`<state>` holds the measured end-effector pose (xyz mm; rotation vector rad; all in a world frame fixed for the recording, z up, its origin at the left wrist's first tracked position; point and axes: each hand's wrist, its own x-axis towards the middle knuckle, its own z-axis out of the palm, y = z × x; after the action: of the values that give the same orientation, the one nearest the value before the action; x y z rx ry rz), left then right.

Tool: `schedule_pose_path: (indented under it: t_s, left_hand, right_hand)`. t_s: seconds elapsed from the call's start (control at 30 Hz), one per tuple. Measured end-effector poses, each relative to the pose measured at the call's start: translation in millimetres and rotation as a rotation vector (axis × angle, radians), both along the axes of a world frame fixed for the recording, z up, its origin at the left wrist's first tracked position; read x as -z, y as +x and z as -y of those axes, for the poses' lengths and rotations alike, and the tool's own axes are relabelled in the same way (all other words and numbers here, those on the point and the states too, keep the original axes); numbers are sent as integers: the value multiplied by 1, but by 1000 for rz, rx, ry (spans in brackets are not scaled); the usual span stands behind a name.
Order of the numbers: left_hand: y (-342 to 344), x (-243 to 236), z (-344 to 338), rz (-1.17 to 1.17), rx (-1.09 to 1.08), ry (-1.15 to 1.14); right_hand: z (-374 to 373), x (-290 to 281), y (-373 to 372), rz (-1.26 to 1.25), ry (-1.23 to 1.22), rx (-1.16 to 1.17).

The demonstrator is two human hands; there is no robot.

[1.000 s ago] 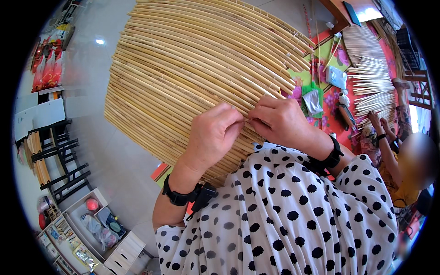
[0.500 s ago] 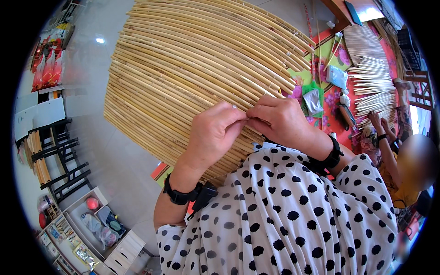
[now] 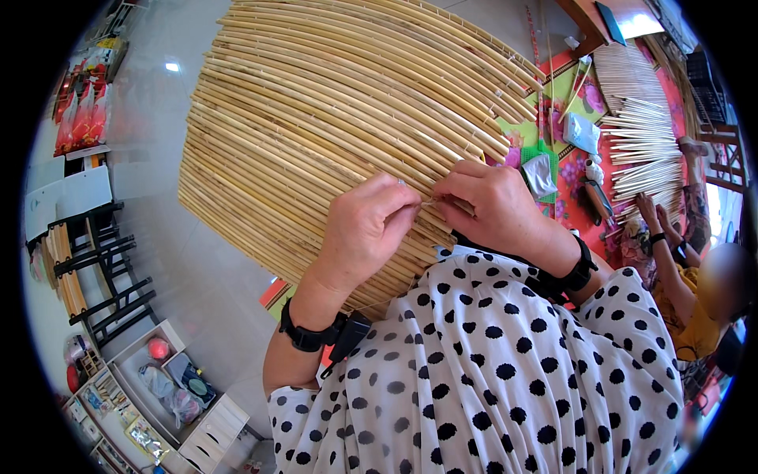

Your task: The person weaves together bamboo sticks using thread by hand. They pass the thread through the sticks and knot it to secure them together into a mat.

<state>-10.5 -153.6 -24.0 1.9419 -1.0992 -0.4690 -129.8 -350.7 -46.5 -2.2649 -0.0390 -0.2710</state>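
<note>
A large mat of yellowish reed stalks (image 3: 316, 110), bound side by side with rows of thin string, spreads out in front of me and over my lap. Both hands are at its near right part. My left hand (image 3: 365, 225) pinches with thumb and forefinger, the other fingers curled. Just to its right, my right hand (image 3: 496, 207) is closed in a similar pinch. A short bit of pale string (image 3: 429, 202) shows between the fingertips, against the reeds; its ends are hidden by the fingers.
On the right, a person's hands (image 3: 654, 213) work at a second reed mat (image 3: 643, 154) on a red floral cloth (image 3: 570, 189). A green fly swatter (image 3: 540, 162) and a blue packet (image 3: 581, 133) lie between. Black folding frames (image 3: 106, 272) and a drawer unit (image 3: 213, 434) stand left.
My fingertips have drawn slightly apart, showing the string between them. The right hand has risen a little. The mat stays in place.
</note>
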Motion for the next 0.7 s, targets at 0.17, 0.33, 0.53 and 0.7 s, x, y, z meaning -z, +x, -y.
schedule_pose_path:
  t_s: [0.17,0.33,0.53,0.7]
  left_hand:
    - [1,-1,-1,30,9,-5]
    - [1,0,0,4,-7,16]
    - [1,-1,0,-39,-9,27]
    - [-1,0,6,22,-1,72]
  right_hand:
    - [-6,-4,5,15,-30,-8]
    - [-7,7,4,49,-81,4]
    - [-5,7,3,68,-53,15]
    - [-5,2,1,20,-43,-8]
